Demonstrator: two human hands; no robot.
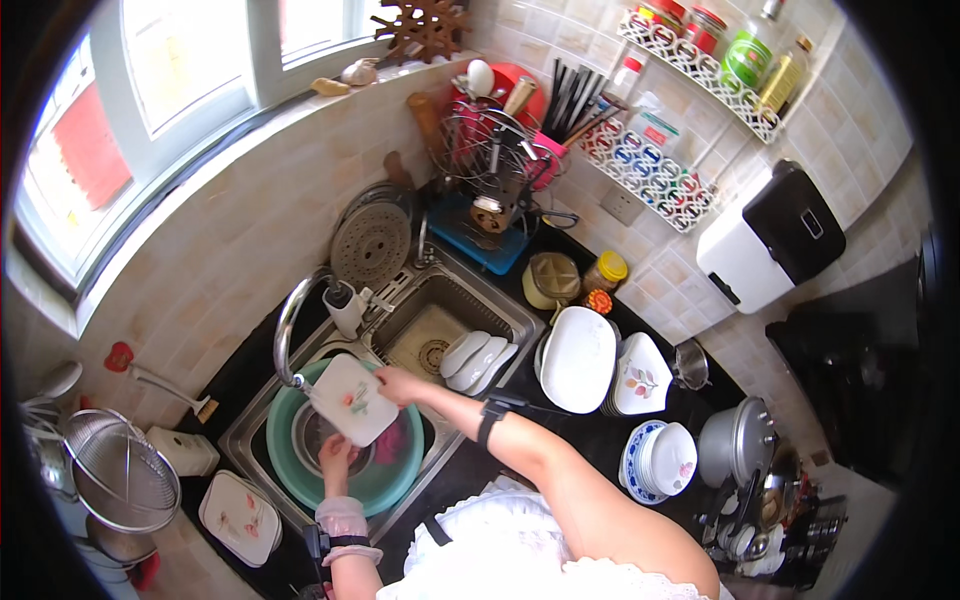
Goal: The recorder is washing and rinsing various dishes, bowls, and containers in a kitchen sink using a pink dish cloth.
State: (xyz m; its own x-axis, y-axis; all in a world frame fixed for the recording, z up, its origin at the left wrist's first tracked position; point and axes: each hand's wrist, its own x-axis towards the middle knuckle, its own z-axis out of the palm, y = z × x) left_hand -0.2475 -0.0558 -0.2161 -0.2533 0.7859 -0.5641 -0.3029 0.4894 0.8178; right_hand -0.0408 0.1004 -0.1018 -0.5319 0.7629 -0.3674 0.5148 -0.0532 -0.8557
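Note:
A white square plate with a floral print (354, 401) is tilted beneath the curved chrome faucet (289, 322). My right hand (401, 386) grips its right edge. Close to the plate's lower edge is my left hand (337, 454), fingers bent; whether it grips the plate is hard to see. Both hands are over a green plastic basin (409, 472) set in the left sink bowl. Inside the basin sit a metal bowl (304, 442) and a pink cloth (390, 442), partly hidden by the plate. Several white spoon-shaped dishes (478, 361) lie in the right sink bowl (409, 330).
Stacked floral plates (240, 517) stand left of the sink. To the right are white oval dishes (577, 360), fan-shaped plates (641, 379), small bowls (670, 459) and a pressure cooker (739, 442). A soap dispenser (345, 311) stands behind the faucet; a wire strainer (124, 472) hangs at left.

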